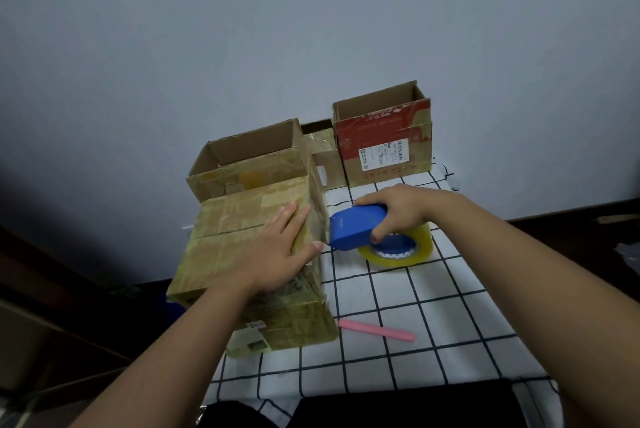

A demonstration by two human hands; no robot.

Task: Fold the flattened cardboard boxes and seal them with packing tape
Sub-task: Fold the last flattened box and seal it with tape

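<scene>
Left hand (277,247) flat on our folded box (256,275), right hand (398,209) gripping the dispenser (356,225); seam untaped, two boxes (384,140) behind open

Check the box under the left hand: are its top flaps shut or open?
Shut: the flaps of the box lie flat, meeting along a seam, the left hand pressing them.

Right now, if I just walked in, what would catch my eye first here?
Probably the bright blue tape dispenser in the right hand, mid-table on the checked cloth. Beside it, the left hand lies flat on a taped cardboard box; a red-printed open box stands behind.
</scene>
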